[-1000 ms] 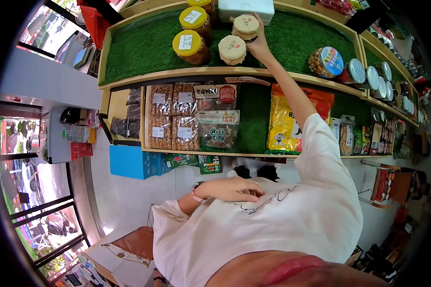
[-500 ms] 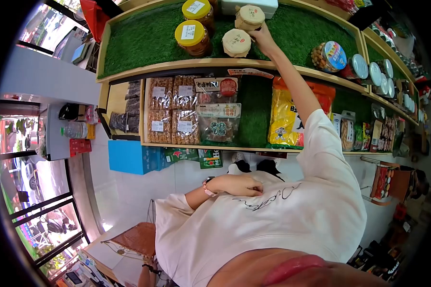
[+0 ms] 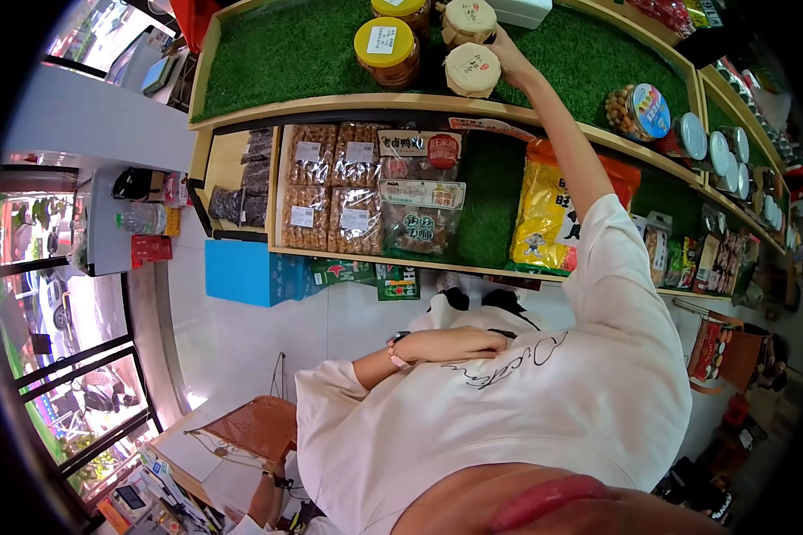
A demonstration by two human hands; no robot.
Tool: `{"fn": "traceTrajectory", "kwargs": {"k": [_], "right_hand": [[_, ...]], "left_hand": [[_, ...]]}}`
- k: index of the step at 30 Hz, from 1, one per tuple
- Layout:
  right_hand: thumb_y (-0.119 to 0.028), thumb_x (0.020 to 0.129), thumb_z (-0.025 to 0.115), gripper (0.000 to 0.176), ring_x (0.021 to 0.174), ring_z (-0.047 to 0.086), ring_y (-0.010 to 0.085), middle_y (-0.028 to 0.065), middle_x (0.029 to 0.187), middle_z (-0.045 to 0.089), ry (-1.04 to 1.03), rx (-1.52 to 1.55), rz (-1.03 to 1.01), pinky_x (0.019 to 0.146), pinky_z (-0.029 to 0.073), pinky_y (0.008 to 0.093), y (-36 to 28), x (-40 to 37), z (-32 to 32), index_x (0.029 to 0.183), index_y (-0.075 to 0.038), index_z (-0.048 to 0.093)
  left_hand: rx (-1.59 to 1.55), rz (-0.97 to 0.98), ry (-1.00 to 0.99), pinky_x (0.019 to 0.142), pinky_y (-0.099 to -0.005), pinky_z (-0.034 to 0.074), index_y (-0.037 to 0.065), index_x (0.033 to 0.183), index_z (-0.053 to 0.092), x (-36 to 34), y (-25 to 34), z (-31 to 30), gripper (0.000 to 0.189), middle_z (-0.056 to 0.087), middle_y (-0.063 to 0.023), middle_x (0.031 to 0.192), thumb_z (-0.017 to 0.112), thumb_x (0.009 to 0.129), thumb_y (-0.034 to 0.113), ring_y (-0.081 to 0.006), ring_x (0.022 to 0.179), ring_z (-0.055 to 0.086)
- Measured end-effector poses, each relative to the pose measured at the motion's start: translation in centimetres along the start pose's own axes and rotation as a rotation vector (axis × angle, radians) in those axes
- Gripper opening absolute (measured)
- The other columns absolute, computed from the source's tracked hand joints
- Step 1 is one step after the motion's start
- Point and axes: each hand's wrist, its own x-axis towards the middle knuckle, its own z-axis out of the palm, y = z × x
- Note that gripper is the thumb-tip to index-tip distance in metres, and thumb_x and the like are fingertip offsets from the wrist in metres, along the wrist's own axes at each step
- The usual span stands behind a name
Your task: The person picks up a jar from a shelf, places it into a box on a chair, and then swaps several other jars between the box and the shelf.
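My right hand (image 3: 511, 61) reaches to the top shelf and grips the side of the rear jar with a beige paper cover (image 3: 469, 20); its fingertips are hidden. A second paper-covered jar (image 3: 473, 70) stands just in front. To their left are two yellow-lidded jars, the nearer one (image 3: 386, 53) with a white label. My left hand (image 3: 469, 343) rests against the front of my white shirt, fingers curled together; a small dark shape shows beside it, and whether the hand holds it is unclear.
Green turf lines the wooden top shelf (image 3: 285, 67). Packaged snacks (image 3: 357, 219) and a large yellow-red bag (image 3: 544, 209) lie on the lower shelf. Clear jars (image 3: 638, 111) stand at the right. A blue box (image 3: 241, 272) sits on the floor; another person's arm (image 3: 266, 497) shows at lower left.
The shelves and jars have shifted right and slightly up in the view. My right hand stays beside the rear paper-covered jar. My left hand has moved slightly right across my shirt.
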Motion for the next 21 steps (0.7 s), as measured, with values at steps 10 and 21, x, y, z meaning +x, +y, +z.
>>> {"fn": "traceTrajectory", "kwargs": {"k": [10,21], "right_hand": [[-0.011,0.084,0.05,0.055,0.121,0.043,0.0167,0.0087,0.132,0.045,0.058,0.158,-0.109,0.099,0.037,0.0285,-4.0,-3.3,-0.7,0.137,-0.008,0.034],[-0.046,0.095,0.032,0.059,0.121,0.043,0.0176,0.0103,0.137,0.038,0.521,0.62,0.039,0.099,0.037,0.0332,-7.0,-8.4,10.1,0.14,-0.009,0.027]], "left_hand": [[0.063,0.001,-0.02,0.071,-0.0315,0.042,0.004,0.091,0.053,0.9,-0.2,-4.0,0.026,0.052,-0.0077,0.082,0.051,0.092,0.03,-0.0203,0.078,0.052],[0.03,0.277,1.3,0.09,-0.0303,0.043,0.001,0.127,0.038,7.1,0.9,-23.2,0.038,0.046,-0.0108,0.123,0.044,0.096,0.022,-0.0172,0.108,0.048]]}}
